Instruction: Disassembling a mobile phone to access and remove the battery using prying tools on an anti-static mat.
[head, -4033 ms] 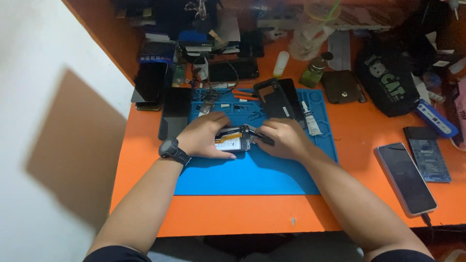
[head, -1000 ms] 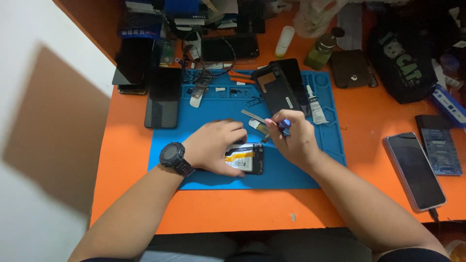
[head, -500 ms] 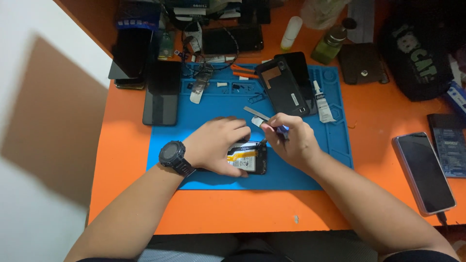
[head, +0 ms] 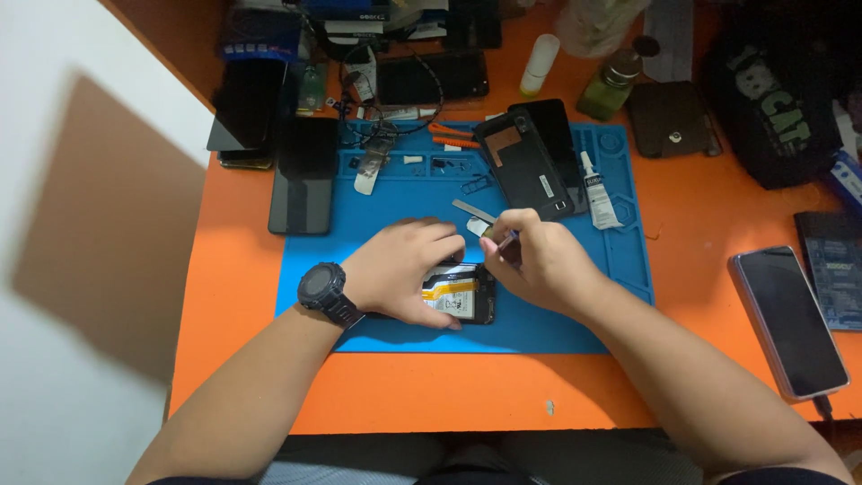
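At frame centre, the left hand (head: 400,269) lies flat on an opened phone (head: 462,295) resting on the blue work mat (head: 557,332), fingers spread and pressing it down. Just right of it, the right hand (head: 534,260) has its fingers pinched on a slim tool (head: 503,241) angled toward the phone's upper edge. A glue tube (head: 597,193) lies on the mat at upper right, and a dark phone (head: 790,319) rests on the orange counter (head: 700,296) at far right.

One head-worn camera is looking steeply down from above the seated person, facing forward across the orange desk (head: 682,224) – near enough that both forearms are filling the lower frame. It is centring on the blue work mat (head: 377,207), with the white wall running along the left – no second view is overlapping it.
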